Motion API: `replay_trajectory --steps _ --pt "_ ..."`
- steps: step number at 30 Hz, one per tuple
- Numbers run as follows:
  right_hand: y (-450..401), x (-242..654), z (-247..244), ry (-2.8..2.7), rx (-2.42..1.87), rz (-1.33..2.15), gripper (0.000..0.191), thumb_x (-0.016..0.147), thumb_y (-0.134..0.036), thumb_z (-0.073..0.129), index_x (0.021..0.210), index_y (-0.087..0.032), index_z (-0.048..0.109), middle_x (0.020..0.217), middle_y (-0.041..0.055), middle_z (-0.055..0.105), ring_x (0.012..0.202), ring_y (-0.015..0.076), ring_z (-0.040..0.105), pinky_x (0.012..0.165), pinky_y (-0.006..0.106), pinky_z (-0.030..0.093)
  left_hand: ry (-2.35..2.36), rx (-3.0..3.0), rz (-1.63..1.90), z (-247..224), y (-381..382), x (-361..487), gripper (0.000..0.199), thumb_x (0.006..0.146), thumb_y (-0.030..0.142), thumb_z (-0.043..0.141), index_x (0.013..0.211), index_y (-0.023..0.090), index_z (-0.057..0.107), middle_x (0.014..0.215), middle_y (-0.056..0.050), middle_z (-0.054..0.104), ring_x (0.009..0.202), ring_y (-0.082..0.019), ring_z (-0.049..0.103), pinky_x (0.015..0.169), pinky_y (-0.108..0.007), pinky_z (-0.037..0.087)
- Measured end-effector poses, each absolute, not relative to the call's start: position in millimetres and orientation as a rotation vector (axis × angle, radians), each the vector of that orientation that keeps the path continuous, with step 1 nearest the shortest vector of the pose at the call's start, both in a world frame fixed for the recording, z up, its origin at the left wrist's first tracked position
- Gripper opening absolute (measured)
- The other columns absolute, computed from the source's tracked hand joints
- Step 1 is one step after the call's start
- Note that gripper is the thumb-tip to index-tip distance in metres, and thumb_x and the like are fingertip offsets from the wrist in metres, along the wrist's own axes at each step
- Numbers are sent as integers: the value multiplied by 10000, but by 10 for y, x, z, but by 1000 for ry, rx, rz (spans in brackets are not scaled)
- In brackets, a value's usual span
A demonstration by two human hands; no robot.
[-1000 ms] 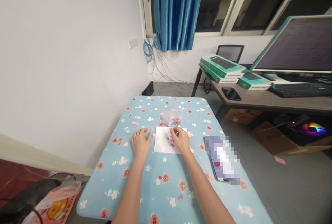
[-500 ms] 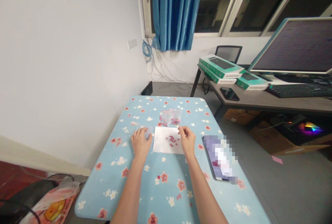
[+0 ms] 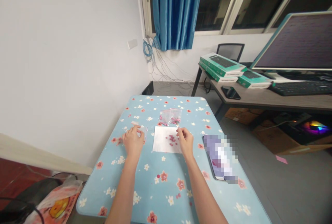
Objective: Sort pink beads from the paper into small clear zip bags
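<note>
My left hand (image 3: 133, 142) is at the left of the white paper (image 3: 160, 141), its fingers curled and pinching at a small clear plastic bag (image 3: 145, 132). Several small dark-pink beads (image 3: 172, 139) lie loose on the paper's right half. Over the paper's right edge, my right hand (image 3: 186, 142) has thumb and forefinger pressed together; anything between them is too small to make out. Just beyond the paper rests a clear zip bag (image 3: 170, 116) with more pink beads inside.
A flowered blue tablecloth (image 3: 147, 186) covers the table. To the right lies a tablet-like device (image 3: 220, 158), partly blurred out. A white wall (image 3: 64, 61) borders the left side. Keyboard boxes (image 3: 221, 66), a phone (image 3: 230, 92) and a monitor (image 3: 298, 42) occupy the desk at right.
My left hand has moved left, away from the paper's edge, and the small clear bag has shifted slightly left with it. My right hand has moved slightly left, still pinched.
</note>
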State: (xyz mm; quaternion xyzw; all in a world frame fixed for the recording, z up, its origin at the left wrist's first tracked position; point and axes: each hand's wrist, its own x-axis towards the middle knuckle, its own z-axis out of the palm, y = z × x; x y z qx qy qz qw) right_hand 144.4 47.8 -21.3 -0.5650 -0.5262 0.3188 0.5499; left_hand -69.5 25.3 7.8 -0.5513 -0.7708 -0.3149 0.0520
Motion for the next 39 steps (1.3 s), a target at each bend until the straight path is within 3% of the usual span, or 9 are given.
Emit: replay_trajectory --steps 3,6,9,13,18,22,28,32,39 --pt "483 1456 -227 -1236 -1349 757 409 847 -499 443 683 -162 606 690 28 624 609 133 510 564 232 382 -2335 -1821 -862 8 249 -717 225 805 315 545 993 226 631 907 -52 681 893 -236 596 820 -362 395" --pt "488 1462 -231 -1224 -1357 756 410 851 -497 443 674 -164 605 661 21 611 606 134 514 574 234 383 -2217 -1918 -774 -97 223 -746 360 843 408 504 1133 219 604 1210 -106 598 1128 -281 510 925 -414 382" --pt "488 1452 -228 -1223 -1344 764 422 857 -506 428 674 -169 603 601 3 574 580 134 511 571 237 385 -2213 -2076 -613 -235 206 -759 518 854 486 460 1274 188 517 1417 -134 416 1327 -311 324 1060 -474 264" --pt "483 1438 -218 -1250 -1310 757 440 863 -515 411 665 -169 597 596 3 563 574 132 514 578 239 395 -2288 -2206 -423 -376 235 -731 653 871 539 378 1392 146 366 1483 -146 294 1387 -314 203 1103 -491 183" --pt "487 1451 -217 -1217 -1307 785 440 859 -524 414 674 -169 597 582 -3 543 554 126 505 554 233 393 -2317 -2223 -377 -396 275 -714 672 853 576 381 1398 183 361 1486 -135 288 1388 -316 200 1091 -505 205" --pt "494 1466 -223 -1180 -1300 818 430 856 -519 423 689 -167 603 573 -14 536 507 112 474 526 232 381 -2255 -2169 -513 -336 276 -680 644 825 572 452 1348 196 430 1441 -146 378 1339 -327 312 1064 -494 256" --pt "508 1483 -218 -1096 -1259 859 423 846 -523 442 699 -159 601 564 -22 521 476 99 441 502 229 372 -2059 -2055 -891 -130 523 -462 352 840 346 517 1167 222 550 1133 -88 615 1063 -245 539 924 -378 392" --pt "522 1491 -222 -1044 -1222 893 410 843 -516 456 701 -157 596 560 -26 514 466 91 423 494 224 367 -1917 -2281 -784 -55 836 -287 252 860 277 484 1080 217 591 1076 -61 636 1012 -220 542 875 -348 384" --pt "565 1512 -275 -1001 -1202 907 421 832 -531 461 705 -152 593 550 -29 507 441 82 389 456 217 343 -1830 -2479 -565 -85 1152 -164 311 839 320 538 1122 203 594 1118 -75 625 1043 -252 509 874 -371 352"
